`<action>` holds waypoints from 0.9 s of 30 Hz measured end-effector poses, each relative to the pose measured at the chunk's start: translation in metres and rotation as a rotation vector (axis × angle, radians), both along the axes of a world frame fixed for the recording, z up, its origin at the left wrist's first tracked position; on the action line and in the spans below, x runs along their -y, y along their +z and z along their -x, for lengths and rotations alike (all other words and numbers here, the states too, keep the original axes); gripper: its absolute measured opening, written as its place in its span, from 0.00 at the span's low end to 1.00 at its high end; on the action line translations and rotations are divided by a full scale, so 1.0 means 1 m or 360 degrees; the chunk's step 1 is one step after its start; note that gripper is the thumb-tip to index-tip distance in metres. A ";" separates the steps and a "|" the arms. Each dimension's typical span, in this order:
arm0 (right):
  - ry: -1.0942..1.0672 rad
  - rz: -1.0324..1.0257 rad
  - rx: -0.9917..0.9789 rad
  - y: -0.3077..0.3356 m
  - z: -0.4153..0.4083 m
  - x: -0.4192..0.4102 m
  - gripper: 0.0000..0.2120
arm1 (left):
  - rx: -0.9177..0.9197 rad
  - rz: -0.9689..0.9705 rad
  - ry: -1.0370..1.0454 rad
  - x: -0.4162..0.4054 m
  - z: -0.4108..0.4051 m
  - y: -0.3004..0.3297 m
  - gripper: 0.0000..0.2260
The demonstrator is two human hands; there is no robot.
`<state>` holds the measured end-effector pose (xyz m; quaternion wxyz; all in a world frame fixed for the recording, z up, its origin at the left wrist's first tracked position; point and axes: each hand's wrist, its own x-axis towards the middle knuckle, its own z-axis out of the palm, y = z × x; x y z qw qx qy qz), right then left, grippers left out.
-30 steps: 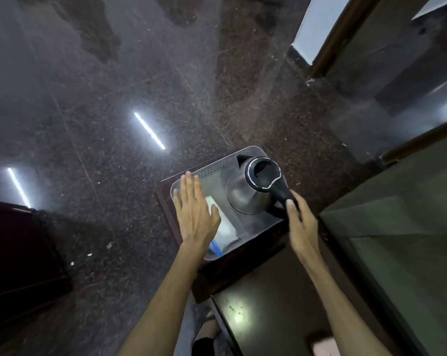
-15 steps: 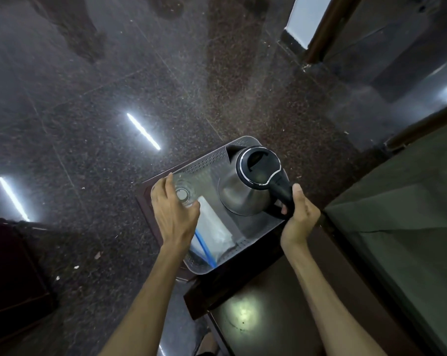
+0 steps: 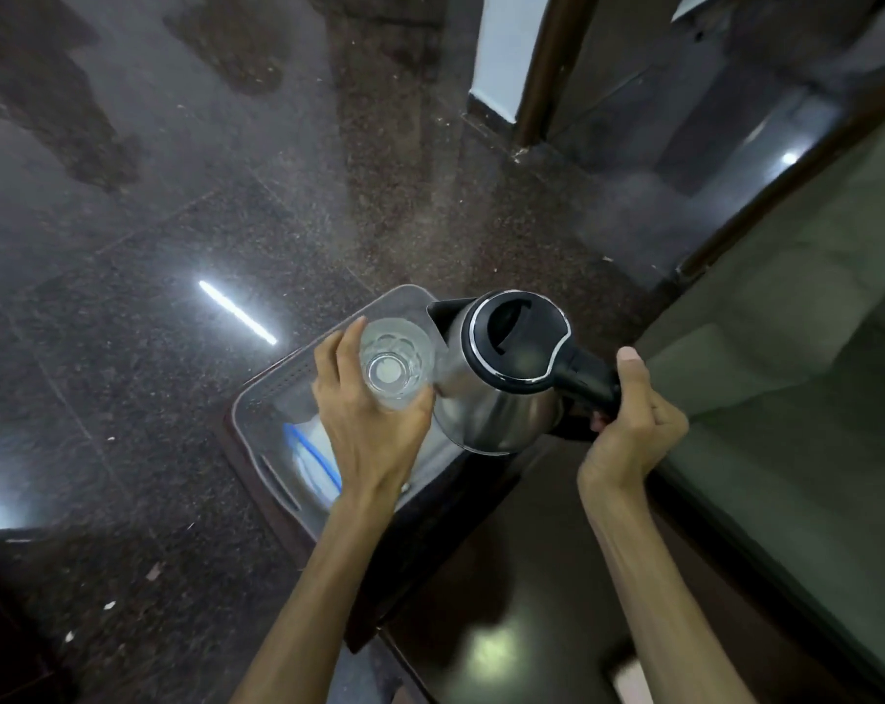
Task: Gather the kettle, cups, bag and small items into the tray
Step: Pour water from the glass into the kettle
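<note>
Tray (image 3: 273, 393): sits at frame centre on a dark surface (image 3: 506, 576), its left edge by the floor. A clear bag (image 3: 313, 457) with a blue strip lies flat inside, lower left of the tray.

Left hand (image 3: 364, 429): grip closed around 1 clear glass cup (image 3: 395, 365), held upright above the tray, probably to keep it clear of the kettle.

Kettle (image 3: 501, 378): steel body, black lid, raised over the tray's right side, just beside the cup.

Right hand (image 3: 628, 429): grip wrapped around the black handle, thumb up, carrying the weight.
</note>
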<state>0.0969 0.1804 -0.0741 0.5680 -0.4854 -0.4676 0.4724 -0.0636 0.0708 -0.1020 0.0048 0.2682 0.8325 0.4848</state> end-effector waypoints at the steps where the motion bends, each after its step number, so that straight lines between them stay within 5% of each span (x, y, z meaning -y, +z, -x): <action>1: -0.0015 -0.0009 0.0022 0.006 -0.015 0.000 0.30 | 0.0020 -0.0026 -0.0026 -0.005 -0.011 0.004 0.38; 17: -0.0468 -0.0037 0.0387 0.031 -0.317 0.022 0.30 | 0.0000 0.0052 -0.0742 -0.041 -0.280 -0.021 0.41; 27: -0.0535 -0.0019 0.1122 0.032 -0.457 0.047 0.31 | 0.0063 0.0242 -0.1148 -0.030 -0.424 -0.066 0.43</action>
